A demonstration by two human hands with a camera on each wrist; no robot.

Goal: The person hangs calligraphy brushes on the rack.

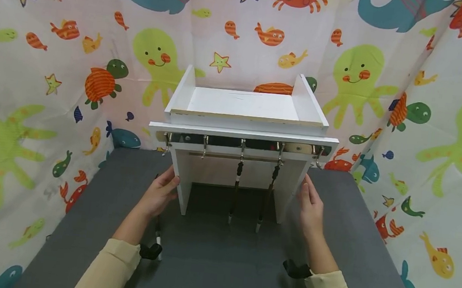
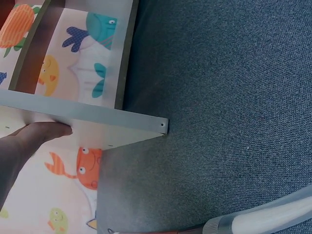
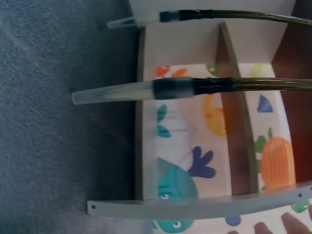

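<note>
Head view: a white-painted board shelf unit [image 1: 240, 133] stands at the middle of a grey, woven-textured tabletop [image 1: 231, 266], before a white curtain printed with cartoon sea creatures [image 1: 240, 53]. Its top forms a shallow open tray [image 1: 243, 105] with slanted side walls; faint dark lines mark the flat base. Under the front board, a metal strip [image 1: 224, 141] carries five curved silver hooks [image 1: 242, 151]. From two of them hang slender dark-handled brushes [image 1: 268, 199], inside the open bay between the side panels. The right wrist view shows their pale tapered tips in translucent sleeves, below glossy black bands. Another slim brush with a white, sleeved head [image 2: 268, 214] lies beyond the left forearm, its upper part hidden by the hand.

The left hand [image 1: 161, 192] presses its thumb flat on the left panel's outer face, pinching nothing visible. The right hand [image 1: 312, 208] rests extended fingers, slightly spread, along the right panel's outer side; firmness of contact cannot be told.
</note>
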